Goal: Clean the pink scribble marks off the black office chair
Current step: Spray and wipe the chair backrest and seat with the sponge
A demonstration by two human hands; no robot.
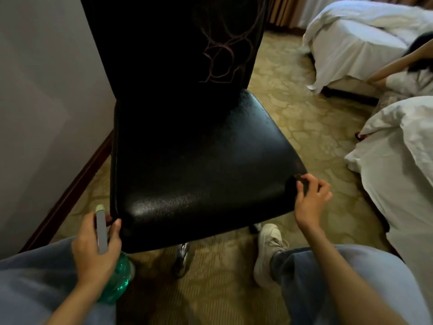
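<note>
The black office chair [199, 160] stands in front of me, its shiny seat facing me and its tall back rising to the top of the view. Pink scribble marks [222, 59] cover the right part of the backrest. My left hand [96, 245] grips a green spray bottle [117, 280] by its grey and white nozzle head, just beside the seat's front left corner. My right hand [309, 200] pinches a small dark thing, hard to make out, at the seat's front right corner.
A grey wall [46, 102] with a dark skirting board runs along the left. Two beds with white sheets [351, 43] stand at the right, and a person [410, 73] crouches between them. Patterned yellow carpet [293, 113] lies around the chair. My white shoe [267, 252] rests under the seat's front.
</note>
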